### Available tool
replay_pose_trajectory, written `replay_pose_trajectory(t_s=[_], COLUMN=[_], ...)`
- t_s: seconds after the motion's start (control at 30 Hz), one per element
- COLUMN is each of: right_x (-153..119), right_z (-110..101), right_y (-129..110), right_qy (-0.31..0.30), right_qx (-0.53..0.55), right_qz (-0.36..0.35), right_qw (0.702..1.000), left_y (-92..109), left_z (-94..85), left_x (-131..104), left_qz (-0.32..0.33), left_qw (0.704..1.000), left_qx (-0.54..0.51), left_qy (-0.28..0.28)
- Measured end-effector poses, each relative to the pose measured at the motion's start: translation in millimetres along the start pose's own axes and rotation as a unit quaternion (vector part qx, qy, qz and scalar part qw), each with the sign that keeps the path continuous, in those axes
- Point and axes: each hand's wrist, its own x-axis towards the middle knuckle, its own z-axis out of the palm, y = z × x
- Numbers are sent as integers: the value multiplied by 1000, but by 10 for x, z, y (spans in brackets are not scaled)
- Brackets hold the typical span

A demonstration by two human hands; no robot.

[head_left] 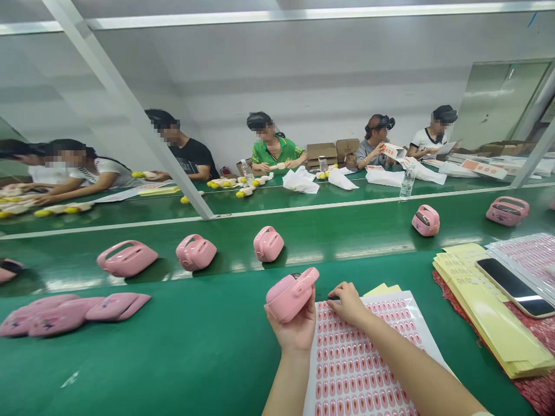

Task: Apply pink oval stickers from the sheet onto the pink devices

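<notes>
Evidently, a glossy pink device (pixel 284 301) is gripped in the left hand (pixel 295 334), above the green tabletop (pixel 195 352).
Likely light, stiff and slippery, it should be held by its rounded body; the right hand (pixel 348 304) curls over the flat sticker sheet (pixel 347 370), any pinch unclear.

Bright light, glare on the green belt (pixel 347 234), left edge perhaps soft
</notes>
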Motion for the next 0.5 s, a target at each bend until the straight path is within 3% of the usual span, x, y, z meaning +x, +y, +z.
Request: replay_pose_trajectory(t_s=[0.13, 0.27, 0.33, 0.43, 0.5], right_x=[-37, 97, 151, 102, -11], right_z=[80, -205, -491, -917, -1097], right_y=[-27, -44, -48, -125, -237], right_qy=[-6, 27, 64, 105, 83], right_qx=[4, 51, 68, 105, 156], right_qz=[8, 20, 32, 28, -14], right_qw=[1000, 998, 995, 989, 984], left_y=[42, -69, -166, -325, -414], left_z=[10, 111, 192, 287, 302], left_x=[27, -2, -46, -144, -215], left_qz=[9, 41, 85, 139, 144], left_qw=[999, 981, 946, 873, 836], left_qx=[35, 180, 305, 465, 529], left_qy=[0, 55, 72, 55, 24])
